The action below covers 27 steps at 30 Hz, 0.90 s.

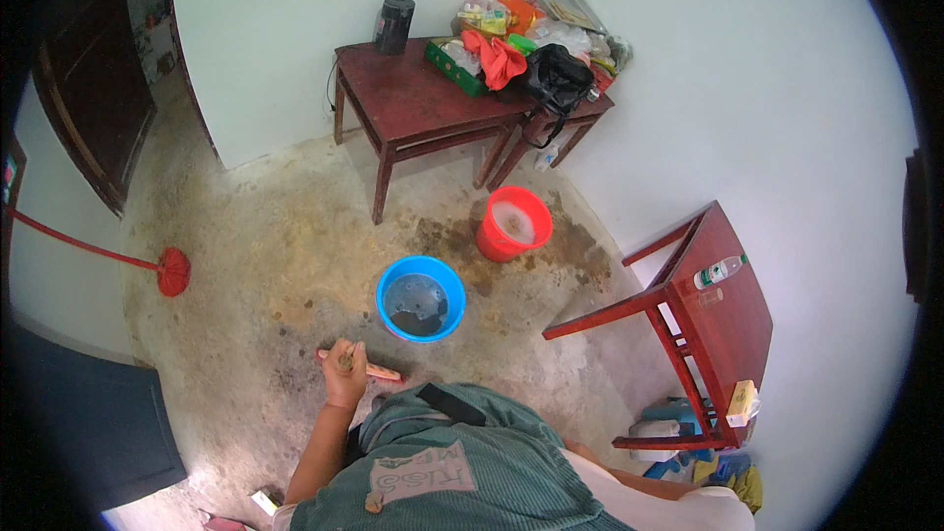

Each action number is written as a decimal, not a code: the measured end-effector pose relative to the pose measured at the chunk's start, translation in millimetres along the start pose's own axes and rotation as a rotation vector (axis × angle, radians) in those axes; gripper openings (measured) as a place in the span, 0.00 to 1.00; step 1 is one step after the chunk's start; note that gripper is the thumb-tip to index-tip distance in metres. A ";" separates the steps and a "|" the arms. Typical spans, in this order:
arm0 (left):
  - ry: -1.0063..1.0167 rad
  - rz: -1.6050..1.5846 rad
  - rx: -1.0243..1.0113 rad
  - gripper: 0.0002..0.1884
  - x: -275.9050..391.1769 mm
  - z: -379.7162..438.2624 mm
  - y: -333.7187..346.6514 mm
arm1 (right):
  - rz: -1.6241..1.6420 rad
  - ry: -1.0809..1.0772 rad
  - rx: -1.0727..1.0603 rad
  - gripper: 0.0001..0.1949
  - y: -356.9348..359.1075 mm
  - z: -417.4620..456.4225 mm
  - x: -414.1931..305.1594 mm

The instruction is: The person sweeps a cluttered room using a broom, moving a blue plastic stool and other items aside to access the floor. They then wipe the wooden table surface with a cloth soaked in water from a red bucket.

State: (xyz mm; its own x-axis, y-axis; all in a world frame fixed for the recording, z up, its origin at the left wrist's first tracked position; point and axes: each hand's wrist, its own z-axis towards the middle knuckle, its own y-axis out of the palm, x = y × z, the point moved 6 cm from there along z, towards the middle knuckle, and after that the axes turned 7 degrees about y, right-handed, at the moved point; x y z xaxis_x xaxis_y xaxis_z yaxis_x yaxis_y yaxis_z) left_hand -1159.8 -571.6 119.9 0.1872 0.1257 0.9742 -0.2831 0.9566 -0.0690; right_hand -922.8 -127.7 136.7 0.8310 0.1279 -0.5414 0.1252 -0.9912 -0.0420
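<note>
My left hand is closed around the upright wooden handle of a brush or broom, whose end shows at the top of my fist. Beyond my fingers, its long head with reddish bristles lies low, near the concrete floor. Just ahead stands a blue plastic basin holding dark, sudsy water. Behind it to the right is a red plastic bucket with foamy water, on wet, stained floor. My right hand is out of view; the right forearm runs beside my green corduroy apron, and the hand is hidden by it.
Dark red wooden tables stand by the wall, holding a black canister, a green crate and bags. At right, another red wooden table bears a plastic bottle, a glass and a tissue box. A red lantern-like object is at left, near an open doorway.
</note>
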 end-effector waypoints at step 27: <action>-0.021 0.082 -0.244 0.15 4.5 -28.9 41.3 | -0.973 0.305 0.355 0.18 -85.1 7.9 78.1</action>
State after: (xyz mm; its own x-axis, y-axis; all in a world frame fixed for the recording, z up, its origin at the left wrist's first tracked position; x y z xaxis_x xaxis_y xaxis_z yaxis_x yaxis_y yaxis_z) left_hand -1143.5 -523.9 115.2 0.1528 0.2022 0.9674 -0.0603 0.9789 -0.1951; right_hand -872.8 -33.6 91.3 0.5661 0.8199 0.0856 0.6811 -0.4067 -0.6088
